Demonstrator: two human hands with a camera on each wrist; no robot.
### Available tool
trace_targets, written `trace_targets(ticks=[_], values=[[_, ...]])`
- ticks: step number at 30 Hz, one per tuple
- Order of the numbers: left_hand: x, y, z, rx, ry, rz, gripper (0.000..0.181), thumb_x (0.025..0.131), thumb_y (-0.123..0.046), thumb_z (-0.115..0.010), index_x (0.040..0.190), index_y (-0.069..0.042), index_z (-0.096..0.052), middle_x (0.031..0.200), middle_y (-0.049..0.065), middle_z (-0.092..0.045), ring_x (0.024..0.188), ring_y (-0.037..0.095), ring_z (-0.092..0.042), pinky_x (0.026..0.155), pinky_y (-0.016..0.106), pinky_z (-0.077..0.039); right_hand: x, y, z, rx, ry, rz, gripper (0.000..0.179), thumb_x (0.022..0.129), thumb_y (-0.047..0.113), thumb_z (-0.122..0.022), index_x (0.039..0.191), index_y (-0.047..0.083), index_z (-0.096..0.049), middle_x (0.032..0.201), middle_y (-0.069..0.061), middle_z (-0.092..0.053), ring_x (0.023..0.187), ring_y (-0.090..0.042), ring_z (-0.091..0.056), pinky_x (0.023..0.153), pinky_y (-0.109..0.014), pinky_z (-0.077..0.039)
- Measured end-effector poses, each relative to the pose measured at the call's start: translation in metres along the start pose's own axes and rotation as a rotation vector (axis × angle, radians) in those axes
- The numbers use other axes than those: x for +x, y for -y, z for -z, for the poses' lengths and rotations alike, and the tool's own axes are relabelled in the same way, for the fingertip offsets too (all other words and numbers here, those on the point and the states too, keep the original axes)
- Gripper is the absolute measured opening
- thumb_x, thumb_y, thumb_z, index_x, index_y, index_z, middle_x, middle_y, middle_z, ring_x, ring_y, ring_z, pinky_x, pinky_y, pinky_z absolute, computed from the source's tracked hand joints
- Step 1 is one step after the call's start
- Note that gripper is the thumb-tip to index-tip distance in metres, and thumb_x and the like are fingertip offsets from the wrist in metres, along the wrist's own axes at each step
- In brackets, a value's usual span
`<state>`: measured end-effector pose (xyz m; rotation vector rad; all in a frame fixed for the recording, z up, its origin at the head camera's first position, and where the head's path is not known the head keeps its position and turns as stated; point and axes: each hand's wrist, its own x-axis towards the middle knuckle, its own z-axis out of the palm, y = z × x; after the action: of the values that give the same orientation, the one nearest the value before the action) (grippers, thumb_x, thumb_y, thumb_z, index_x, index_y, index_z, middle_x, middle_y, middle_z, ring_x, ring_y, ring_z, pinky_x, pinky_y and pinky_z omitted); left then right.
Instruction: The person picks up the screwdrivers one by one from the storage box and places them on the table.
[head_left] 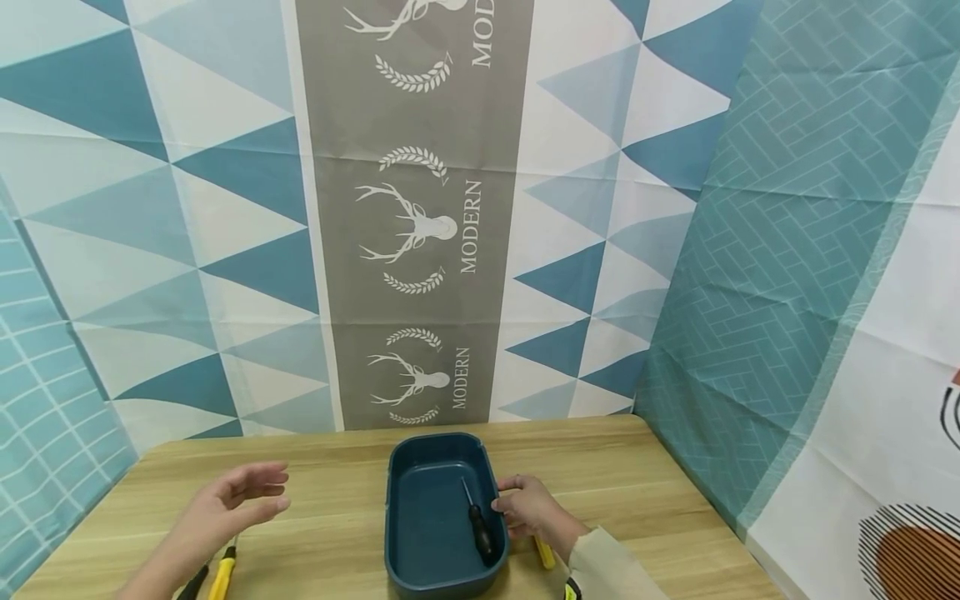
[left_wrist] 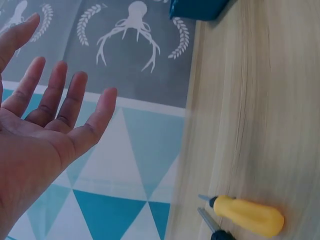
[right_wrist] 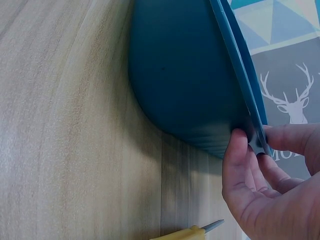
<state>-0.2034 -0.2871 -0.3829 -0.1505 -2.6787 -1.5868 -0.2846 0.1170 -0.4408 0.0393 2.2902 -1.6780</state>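
Note:
A dark blue rectangular box (head_left: 423,533) stands on the table, with a black-handled screwdriver (head_left: 482,533) lying inside along its right wall. My right hand (head_left: 528,504) pinches the box's right rim, thumb over the edge and fingers against the outer wall, as the right wrist view shows. To the left of the box, my left hand (head_left: 228,508) is held in the air with fingers spread and relaxed, holding nothing. Below it lie a yellow-handled screwdriver (left_wrist: 250,215) and a black-handled tool (left_wrist: 220,234) with a metal shaft, side by side.
On the box's right lies another yellow-handled tool (right_wrist: 182,234) with a metal tip, partly behind the right forearm in the head view. The wood-grain table (head_left: 330,500) ends at a patterned cloth backdrop (head_left: 420,250), with more cloth along both sides.

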Motion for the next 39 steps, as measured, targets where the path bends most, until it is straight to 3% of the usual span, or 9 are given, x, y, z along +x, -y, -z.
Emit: trace_targets(ticks=[4,11,26,39], values=[[0.001,-0.004,-0.007,-0.060,-0.001,-0.032,0.055,0.091,-0.027,-0.061,0.135,0.000,-0.042,0.113,-0.008,-0.060,0.094,-0.006,-0.058,0.078,0.024,-0.054,0.000,0.000,0.000,-0.002,0.001,0.001,0.035,0.086,0.006,-0.061,0.120,0.000,-0.053,0.092,-0.009,-0.063,0.075,-0.020,-0.060,0.058,-0.029,-0.051],[0.005,-0.011,-0.016,0.023,-0.005,-0.072,0.051,0.090,-0.030,-0.062,0.133,-0.006,-0.047,0.121,0.009,-0.059,0.095,-0.008,-0.055,0.077,0.022,-0.052,0.000,0.000,0.000,-0.007,0.000,0.004,0.036,0.086,0.006,-0.061,0.120,0.000,-0.053,0.091,-0.009,-0.063,0.075,-0.020,-0.060,0.058,-0.030,-0.051],[0.017,-0.018,-0.039,-0.012,0.011,-0.117,0.050,0.086,-0.027,-0.067,0.129,-0.008,-0.051,0.118,0.009,-0.060,0.101,0.003,-0.057,0.079,0.022,-0.050,-0.002,0.002,0.000,-0.003,0.001,0.001,0.035,0.086,0.006,-0.061,0.120,-0.001,-0.052,0.093,-0.010,-0.062,0.076,-0.021,-0.060,0.058,-0.029,-0.051],[0.024,-0.026,-0.055,-0.055,0.053,-0.105,0.050,0.084,-0.027,-0.070,0.127,-0.008,-0.052,0.117,0.009,-0.060,0.102,0.011,-0.059,0.080,0.024,-0.050,-0.003,0.003,0.000,-0.010,0.000,-0.002,0.036,0.086,0.006,-0.060,0.120,-0.001,-0.053,0.095,-0.011,-0.061,0.077,-0.021,-0.059,0.058,-0.028,-0.051]])
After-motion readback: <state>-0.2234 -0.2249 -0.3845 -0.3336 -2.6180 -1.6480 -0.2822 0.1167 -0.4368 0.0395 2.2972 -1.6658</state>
